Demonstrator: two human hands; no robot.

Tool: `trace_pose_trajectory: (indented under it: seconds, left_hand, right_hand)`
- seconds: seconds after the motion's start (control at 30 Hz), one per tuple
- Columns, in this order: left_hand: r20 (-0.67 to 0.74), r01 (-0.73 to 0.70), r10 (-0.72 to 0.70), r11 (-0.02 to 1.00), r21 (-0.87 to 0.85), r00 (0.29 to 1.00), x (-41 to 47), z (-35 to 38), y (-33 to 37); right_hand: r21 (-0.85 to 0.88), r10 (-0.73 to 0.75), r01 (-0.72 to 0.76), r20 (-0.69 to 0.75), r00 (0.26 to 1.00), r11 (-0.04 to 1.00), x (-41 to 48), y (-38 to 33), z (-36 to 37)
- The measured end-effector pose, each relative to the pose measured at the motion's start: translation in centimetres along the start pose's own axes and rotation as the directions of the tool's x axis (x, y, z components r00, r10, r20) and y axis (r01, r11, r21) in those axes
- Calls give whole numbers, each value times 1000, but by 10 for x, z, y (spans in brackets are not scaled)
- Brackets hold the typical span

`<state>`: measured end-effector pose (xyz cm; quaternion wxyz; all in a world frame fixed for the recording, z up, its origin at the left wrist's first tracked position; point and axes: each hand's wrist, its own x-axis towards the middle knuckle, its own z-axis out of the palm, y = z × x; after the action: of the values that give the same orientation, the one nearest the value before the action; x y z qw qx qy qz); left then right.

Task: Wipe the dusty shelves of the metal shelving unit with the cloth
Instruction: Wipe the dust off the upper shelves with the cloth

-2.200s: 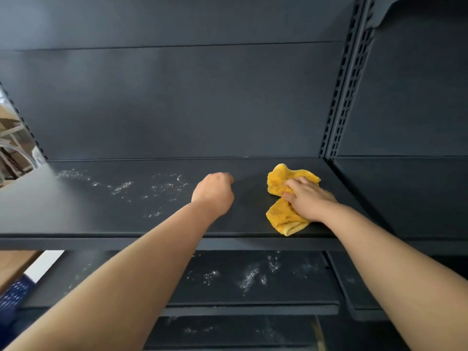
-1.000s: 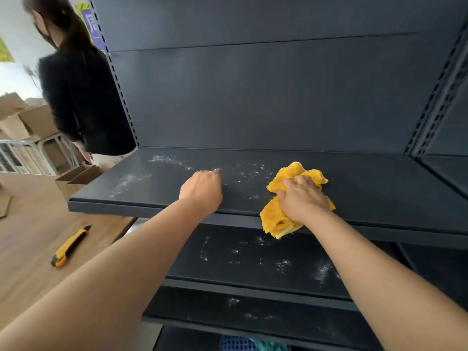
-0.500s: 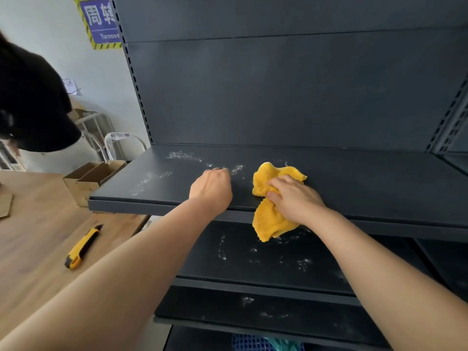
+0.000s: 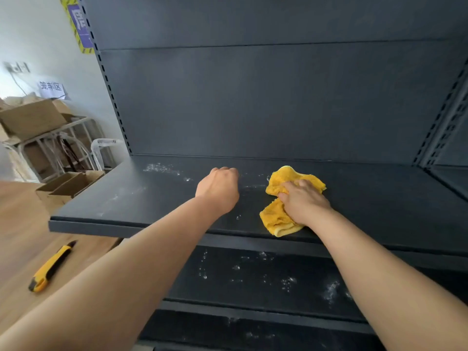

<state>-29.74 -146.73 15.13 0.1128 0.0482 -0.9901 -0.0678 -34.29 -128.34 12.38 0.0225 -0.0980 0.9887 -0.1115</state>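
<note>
A dark metal shelving unit fills the view. Its top shelf (image 4: 379, 198) carries white dust (image 4: 162, 168) on the left half. My right hand (image 4: 304, 201) presses a crumpled yellow cloth (image 4: 276, 219) flat on this shelf near its front edge, fingers gripping the fabric. My left hand (image 4: 219, 190) rests on the same shelf as a closed fist, left of the cloth and apart from it. The lower shelf (image 4: 253, 274) beneath shows scattered white dust specks.
A yellow utility knife (image 4: 50, 268) lies on the wooden floor at the left. Open cardboard boxes (image 4: 65, 184) stand beside the shelf's left end, with a metal cart (image 4: 58, 145) of boxes behind. Perforated uprights (image 4: 111, 92) frame the shelf.
My right hand has slid the cloth back from the shelf's front edge onto the shelf, slightly rightward. The person in black at the left has left the view. My view shifted left.
</note>
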Motion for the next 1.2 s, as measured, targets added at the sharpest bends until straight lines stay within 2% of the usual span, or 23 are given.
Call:
trace_pose_trajectory:
  seconds: [0.27,0.5,0.53,0.6,0.67,0.73,0.8,0.9,1.0,1.2]
  left_hand:
    - [-5,150,-150,988,-42,989,16,-4,-24]
    - [-26,186,-189,978,-90,982,7,-5,-33]
    - [-31,187,-191,977,-98,981,8,-6,-32]
    - [-31,190,-195,974,-120,980,10,-8,-26]
    - [-35,177,-184,973,-145,982,16,-6,-15]
    - [-15,119,-123,977,-179,992,24,2,1]
    - [88,56,-41,982,-181,995,32,14,20]
    - [231,65,-51,996,-53,972,42,33,44]
    - [186,67,-72,997,32,980,47,46,49]
    - [97,93,-94,996,18,991,54,53,21]
  right_hand:
    - [-4,-103,103,46,994,995,67,-17,-3]
    - [54,-353,349,104,930,936,55,-76,15]
    - [105,-377,367,107,920,924,54,-76,13]
    - [316,-394,346,103,913,884,53,-64,2]
    - [422,-387,343,19,922,839,53,-45,-9]
    - [306,-354,346,-32,935,887,50,-24,-17]
    - [149,-304,301,-6,953,942,47,-5,-23]
    - [-45,-220,223,74,973,974,45,15,-25]
    - [-112,-197,208,109,974,972,47,25,-24]
    - [-154,-251,268,126,960,951,52,6,-24]
